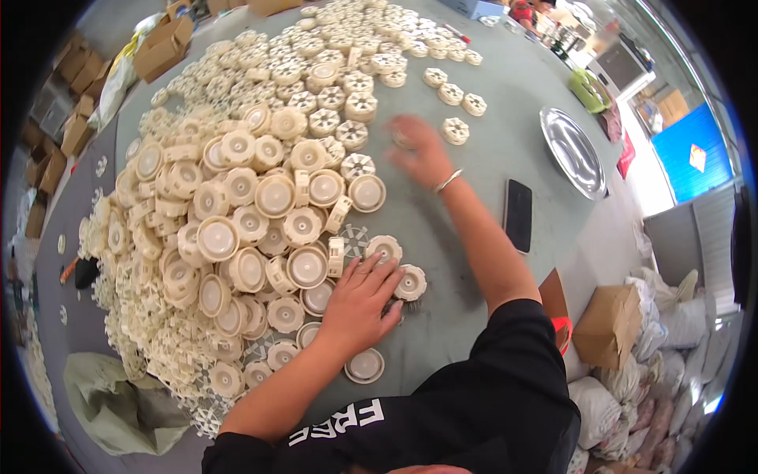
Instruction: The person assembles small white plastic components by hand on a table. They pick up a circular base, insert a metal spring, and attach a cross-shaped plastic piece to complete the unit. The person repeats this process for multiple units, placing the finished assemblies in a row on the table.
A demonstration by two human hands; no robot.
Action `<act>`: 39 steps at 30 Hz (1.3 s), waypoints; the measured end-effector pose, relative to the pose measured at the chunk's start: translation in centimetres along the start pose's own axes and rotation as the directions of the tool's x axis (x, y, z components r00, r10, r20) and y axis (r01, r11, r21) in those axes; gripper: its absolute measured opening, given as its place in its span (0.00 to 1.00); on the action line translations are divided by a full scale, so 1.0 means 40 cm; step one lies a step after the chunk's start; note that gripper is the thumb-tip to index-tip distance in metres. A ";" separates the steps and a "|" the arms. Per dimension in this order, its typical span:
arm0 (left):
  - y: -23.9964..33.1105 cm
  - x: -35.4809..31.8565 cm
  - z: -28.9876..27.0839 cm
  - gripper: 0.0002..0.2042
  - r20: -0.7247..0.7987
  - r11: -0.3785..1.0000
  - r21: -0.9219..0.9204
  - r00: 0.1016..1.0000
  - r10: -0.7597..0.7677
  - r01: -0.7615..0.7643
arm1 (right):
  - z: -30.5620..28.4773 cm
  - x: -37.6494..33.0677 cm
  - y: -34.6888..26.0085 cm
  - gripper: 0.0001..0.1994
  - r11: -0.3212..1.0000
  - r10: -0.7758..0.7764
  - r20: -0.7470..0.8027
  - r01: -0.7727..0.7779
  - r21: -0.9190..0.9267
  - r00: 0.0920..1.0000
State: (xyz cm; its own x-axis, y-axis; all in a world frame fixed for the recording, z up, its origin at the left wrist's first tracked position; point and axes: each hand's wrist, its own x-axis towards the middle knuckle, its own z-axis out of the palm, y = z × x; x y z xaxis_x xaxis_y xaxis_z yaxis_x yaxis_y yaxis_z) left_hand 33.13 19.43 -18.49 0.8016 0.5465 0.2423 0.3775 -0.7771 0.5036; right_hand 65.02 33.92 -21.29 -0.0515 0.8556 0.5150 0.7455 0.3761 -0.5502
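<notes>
My left hand (360,306) lies with its fingers stretched out at the near right edge of a big heap of cream plastic parts. Its fingertips touch a round notched cap (384,248), and a second round cap (410,282) is just beside them. My right hand (423,155), smeared by motion, is over the table right of the assembled pieces. Something pale and round shows under its fingers, too blurred to make out. Round cream caps (275,196) are piled left of my hands. Beyond them spread many round pieces with dark slots (361,107).
A black phone (518,215) and a shiny metal tray (570,152) lie on the green table (466,261) to the right. A few slotted pieces (455,131) sit apart. A red marker (458,34) is at the far side. Cardboard box (606,325) and sacks stand right.
</notes>
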 end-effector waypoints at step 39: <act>0.185 -0.412 -0.009 0.30 0.094 0.996 -0.077 0.994 0.052 -0.044 | -0.064 -0.566 -0.496 0.30 0.930 0.347 -0.015 -0.347 -0.119 0.938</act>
State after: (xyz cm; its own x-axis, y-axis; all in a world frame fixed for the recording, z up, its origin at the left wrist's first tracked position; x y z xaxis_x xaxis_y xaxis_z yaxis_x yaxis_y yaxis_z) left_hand 22.54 4.77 -18.45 0.8599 0.4740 0.1894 0.3045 -0.7741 0.5551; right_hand 53.10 6.17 -20.34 0.2209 0.9274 0.3018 0.7906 0.0109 -0.6123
